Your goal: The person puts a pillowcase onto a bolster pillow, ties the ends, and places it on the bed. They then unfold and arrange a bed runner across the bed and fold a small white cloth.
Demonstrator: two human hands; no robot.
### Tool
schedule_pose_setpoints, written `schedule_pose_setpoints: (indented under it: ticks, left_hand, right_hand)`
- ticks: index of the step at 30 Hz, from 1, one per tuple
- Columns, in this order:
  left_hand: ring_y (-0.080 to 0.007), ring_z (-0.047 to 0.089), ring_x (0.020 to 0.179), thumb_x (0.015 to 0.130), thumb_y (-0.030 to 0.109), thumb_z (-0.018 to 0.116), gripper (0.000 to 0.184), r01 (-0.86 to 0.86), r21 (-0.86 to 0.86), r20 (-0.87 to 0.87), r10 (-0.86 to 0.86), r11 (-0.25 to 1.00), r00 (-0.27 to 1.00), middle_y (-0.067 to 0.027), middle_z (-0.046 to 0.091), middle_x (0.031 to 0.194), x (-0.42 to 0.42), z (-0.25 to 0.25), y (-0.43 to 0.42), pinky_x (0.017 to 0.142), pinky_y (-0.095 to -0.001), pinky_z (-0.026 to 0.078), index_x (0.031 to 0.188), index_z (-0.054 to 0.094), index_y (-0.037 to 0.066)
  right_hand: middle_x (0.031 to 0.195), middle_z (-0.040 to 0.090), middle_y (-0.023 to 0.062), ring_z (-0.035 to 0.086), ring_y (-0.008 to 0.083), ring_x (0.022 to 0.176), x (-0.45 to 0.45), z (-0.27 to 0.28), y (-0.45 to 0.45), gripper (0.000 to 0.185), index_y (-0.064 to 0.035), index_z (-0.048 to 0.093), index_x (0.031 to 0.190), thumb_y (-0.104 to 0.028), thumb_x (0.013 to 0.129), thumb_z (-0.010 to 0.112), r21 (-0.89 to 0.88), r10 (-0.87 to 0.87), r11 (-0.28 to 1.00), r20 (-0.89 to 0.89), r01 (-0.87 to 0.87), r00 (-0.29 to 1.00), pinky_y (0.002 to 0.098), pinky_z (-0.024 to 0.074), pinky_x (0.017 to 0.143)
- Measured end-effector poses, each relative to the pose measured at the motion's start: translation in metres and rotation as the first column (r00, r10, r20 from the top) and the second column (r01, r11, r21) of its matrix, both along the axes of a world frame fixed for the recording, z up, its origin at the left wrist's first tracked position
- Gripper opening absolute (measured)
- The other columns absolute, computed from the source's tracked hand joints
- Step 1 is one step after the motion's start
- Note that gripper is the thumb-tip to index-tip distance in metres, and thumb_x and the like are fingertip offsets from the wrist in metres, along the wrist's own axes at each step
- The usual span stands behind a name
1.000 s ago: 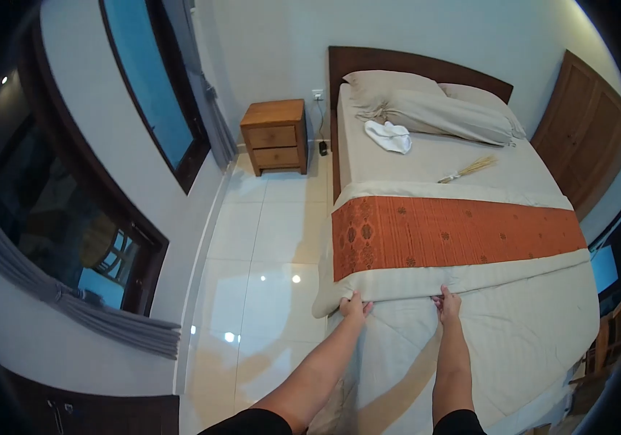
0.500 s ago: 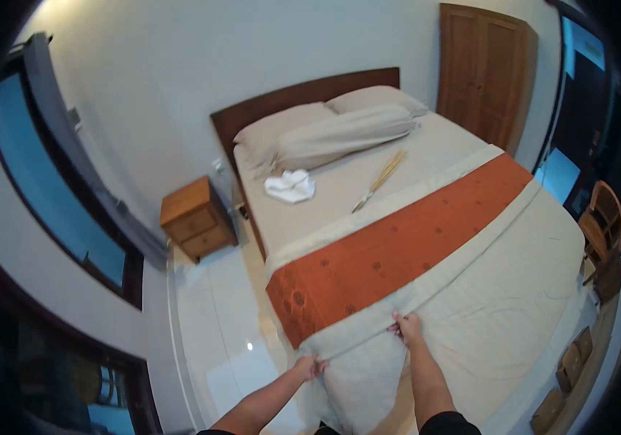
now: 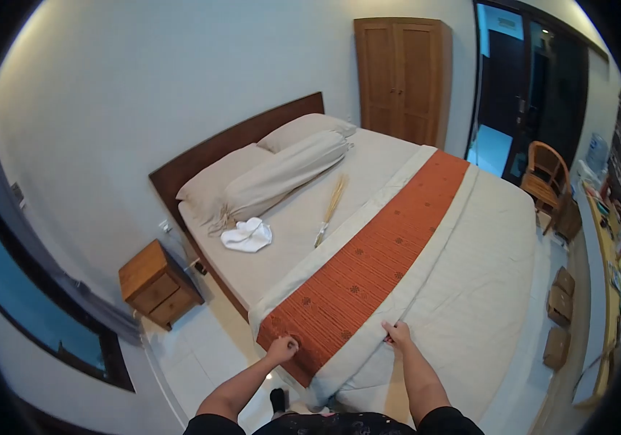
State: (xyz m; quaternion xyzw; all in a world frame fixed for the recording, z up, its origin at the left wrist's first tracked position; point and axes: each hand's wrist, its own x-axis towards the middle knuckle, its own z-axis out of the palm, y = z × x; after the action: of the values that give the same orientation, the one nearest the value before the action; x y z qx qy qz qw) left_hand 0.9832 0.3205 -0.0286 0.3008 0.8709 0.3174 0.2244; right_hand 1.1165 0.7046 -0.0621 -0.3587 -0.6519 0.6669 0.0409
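Observation:
My left hand [image 3: 281, 349] is over the near left end of the orange patterned runner [image 3: 368, 272], its fingers curled; whether they pinch the cloth is too small to tell. My right hand [image 3: 396, 333] grips the edge of the cream bedcover [image 3: 477, 268], just beyond the runner's near border. Across the bed lies the runner, framed by cream fabric on both long sides. Beyond it a bundle of straw-like sticks [image 3: 332, 206] and a crumpled white cloth [image 3: 247, 235] rest on the sheet, near a long bolster [image 3: 285, 174] and two pillows [image 3: 223, 174].
A wooden nightstand [image 3: 158, 283] stands left of the bed, by the curtain and window. Behind the bed is a wooden wardrobe [image 3: 402, 80]. At the right are a chair [image 3: 544, 174], brown boxes [image 3: 559, 304] and a long cluttered counter [image 3: 597, 239].
The view has swung to the right, bringing the wardrobe, chair and counter further in. My left hand has moved from the cover's folded edge onto the runner's end. My right hand stays at the fold.

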Motion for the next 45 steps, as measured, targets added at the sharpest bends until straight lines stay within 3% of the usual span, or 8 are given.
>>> schedule_pose_setpoints:
  ticks: [2,4,8,12,17,23,34,45]
  left_hand:
    - [-0.0314,0.059,0.091,0.072,0.017,0.064,0.024,-0.046,0.103,-0.383,0.082,0.994,0.92,-0.0133,0.064,0.092,-0.04,0.0,-0.006,0.089,-0.0405,0.043,0.091,0.062,0.003]
    - [-0.0333,0.055,0.097,0.071,0.018,0.065,0.028,-0.069,0.05,-0.341,0.082,0.996,0.936,-0.0151,0.061,0.097,-0.069,0.003,-0.01,0.092,-0.041,0.04,0.095,0.06,0.003]
    - [-0.0355,0.049,0.103,0.069,0.021,0.068,0.041,0.018,-0.068,-0.291,-0.037,0.998,0.956,-0.0182,0.055,0.105,-0.126,-0.015,-0.026,0.091,-0.0418,0.04,0.103,0.055,0.002]
    - [-0.0353,0.053,0.099,0.069,0.024,0.068,0.041,0.069,-0.072,-0.205,-0.083,0.995,0.975,-0.0187,0.057,0.1,-0.161,-0.028,-0.03,0.088,-0.0422,0.042,0.102,0.054,0.001]
    - [-0.0342,0.059,0.091,0.072,0.03,0.066,0.039,0.22,-0.082,0.054,-0.216,0.972,0.975,-0.0195,0.062,0.092,-0.177,-0.033,-0.03,0.081,-0.0428,0.046,0.096,0.058,0.0]
    - [-0.0345,0.06,0.091,0.078,0.033,0.062,0.038,0.418,-0.165,0.071,-0.412,0.893,0.908,-0.0201,0.063,0.096,-0.183,-0.027,-0.032,0.076,-0.0394,0.047,0.098,0.062,0.001]
    - [-0.0145,0.059,0.086,0.091,0.016,0.051,0.025,0.172,0.508,0.423,-0.418,0.844,0.804,-0.0081,0.063,0.095,-0.157,-0.01,-0.034,0.074,-0.0305,0.046,0.105,0.057,-0.003]
    - [-0.0285,0.062,0.074,0.078,0.021,0.065,0.025,0.338,0.102,0.109,-0.348,0.936,0.931,-0.0148,0.064,0.079,-0.168,-0.045,-0.061,0.068,-0.0376,0.048,0.091,0.059,0.001]
  right_hand:
    - [0.066,0.063,0.0128,0.063,0.0234,0.054,0.006,-0.007,-0.007,0.034,0.002,0.061,0.079,-0.032,0.082,0.062,0.038,-0.022,0.999,0.054,0.02,0.998,0.0311,0.0491,0.047]
    - [0.073,0.064,0.0156,0.064,0.0348,0.073,0.002,0.0,-0.023,0.025,0.0016,0.061,0.081,-0.024,0.079,0.062,0.62,-0.108,0.784,0.171,-0.022,0.979,0.0373,0.051,0.064]
    - [0.086,0.06,0.019,0.058,0.0394,0.085,-0.011,0.038,-0.115,0.024,0.0002,0.058,0.078,-0.023,0.081,0.058,0.756,-0.722,0.41,-0.074,0.511,0.688,0.0439,0.0462,0.076]
    - [0.087,0.057,0.0203,0.057,0.0391,0.085,-0.026,0.042,-0.182,0.033,0.0008,0.056,0.075,-0.031,0.083,0.055,0.787,-0.768,0.291,-0.147,0.544,0.623,0.0456,0.0451,0.077]
    - [0.092,0.059,0.0223,0.056,0.04,0.087,-0.036,0.042,-0.256,0.035,0.0013,0.06,0.085,-0.033,0.085,0.053,0.646,-0.527,0.733,0.34,0.213,0.779,0.0464,0.044,0.078]
    - [0.092,0.059,0.0237,0.056,0.0412,0.085,-0.024,0.004,-0.285,0.037,0.0007,0.061,0.09,-0.034,0.089,0.047,0.713,-0.555,0.665,0.27,0.224,0.787,0.0468,0.0435,0.077]
    - [0.07,0.054,0.027,0.052,0.0462,0.069,-0.043,0.091,-0.311,0.035,0.0031,0.049,0.078,-0.027,0.094,0.041,0.712,-0.761,0.341,-0.173,0.614,0.625,0.0479,0.0404,0.059]
    - [0.079,0.058,0.0257,0.054,0.044,0.076,-0.014,0.022,-0.326,0.028,0.0033,0.054,0.083,-0.024,0.089,0.05,0.695,-0.777,0.512,0.122,0.506,0.618,0.047,0.0424,0.068]
